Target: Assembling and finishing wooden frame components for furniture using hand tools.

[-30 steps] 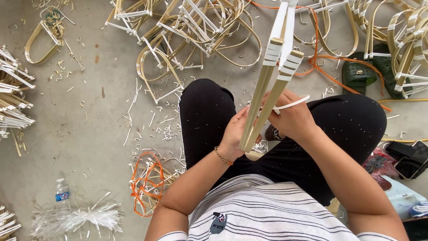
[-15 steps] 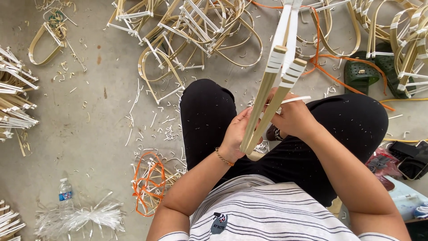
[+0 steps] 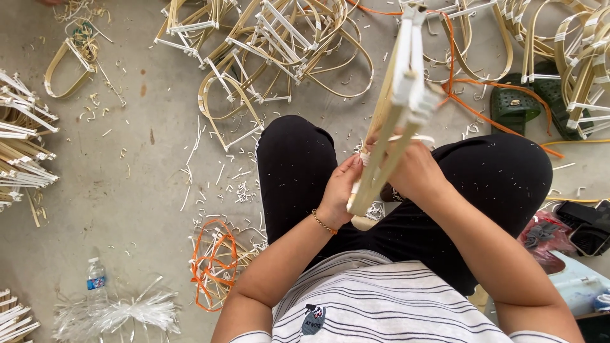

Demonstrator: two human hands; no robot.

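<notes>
At the left edge of the frame lie stacks of bound bamboo strips (image 3: 22, 146), and bent loops (image 3: 273, 57) pile across the top, so many pieces look finished. In the middle, the left hand (image 3: 340, 190) closes its fingers around the lower end of a bamboo frame (image 3: 397, 108); the right hand (image 3: 413, 171) grips it just beside, by a white tie (image 3: 413, 137) that looks not yet fastened

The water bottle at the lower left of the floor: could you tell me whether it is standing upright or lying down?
Cannot tell for sure: the water bottle is seen from overhead beside the white strip bundle, with its white cap pointing up-frame.
</notes>
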